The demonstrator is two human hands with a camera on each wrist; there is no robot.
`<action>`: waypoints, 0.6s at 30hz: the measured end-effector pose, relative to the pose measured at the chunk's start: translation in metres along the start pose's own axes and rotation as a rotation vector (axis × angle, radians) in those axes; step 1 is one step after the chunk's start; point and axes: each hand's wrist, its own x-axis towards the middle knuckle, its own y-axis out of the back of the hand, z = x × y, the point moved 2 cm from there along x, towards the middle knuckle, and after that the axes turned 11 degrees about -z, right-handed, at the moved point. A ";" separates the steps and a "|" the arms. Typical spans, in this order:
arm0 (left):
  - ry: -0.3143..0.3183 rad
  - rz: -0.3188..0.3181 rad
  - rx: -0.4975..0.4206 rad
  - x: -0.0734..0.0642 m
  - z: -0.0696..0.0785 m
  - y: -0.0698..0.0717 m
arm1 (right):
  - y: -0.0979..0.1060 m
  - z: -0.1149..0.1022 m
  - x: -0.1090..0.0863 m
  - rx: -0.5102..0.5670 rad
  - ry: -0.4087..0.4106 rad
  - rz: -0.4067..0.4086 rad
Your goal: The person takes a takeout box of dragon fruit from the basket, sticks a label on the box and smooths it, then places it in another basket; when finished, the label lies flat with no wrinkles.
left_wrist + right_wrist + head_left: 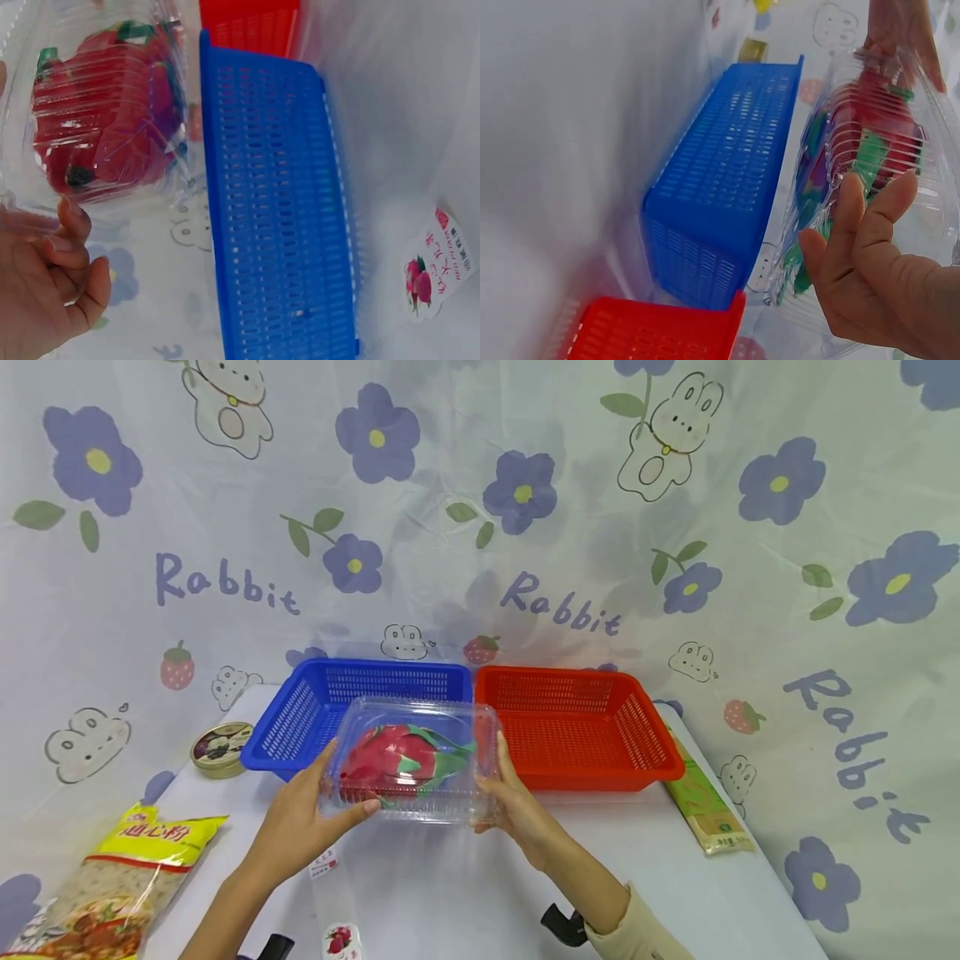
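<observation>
A clear plastic clamshell box [480, 718] with a red and green dragon fruit [390, 760] inside is held up in front of the two baskets. My left hand [300, 814] grips its left end, thumb on the near side. On the opposite end, my right hand [517, 810] holds the box with the thumb at its near corner. From below, the left wrist view shows curled fingers [71, 232] under the ribbed base. In the right wrist view, fingers [881, 214] press against the underside. The lid looks closed.
Behind the box stand a blue basket [281, 727] and a red basket [585, 735], side by side. A round tin [221, 750] and a yellow-topped bag [127, 885] lie left, a green packet [705, 797] right. A label strip with a dragon fruit sticker [341, 939] lies in front.
</observation>
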 end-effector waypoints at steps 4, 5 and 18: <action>0.017 -0.019 0.006 -0.003 0.003 -0.004 | 0.000 0.002 -0.006 -0.010 -0.005 0.000; 0.020 -0.022 0.009 -0.004 0.004 -0.005 | 0.000 0.003 -0.008 -0.012 -0.005 0.000; 0.014 -0.012 0.018 -0.013 0.013 -0.013 | -0.001 0.007 -0.024 0.006 -0.029 0.020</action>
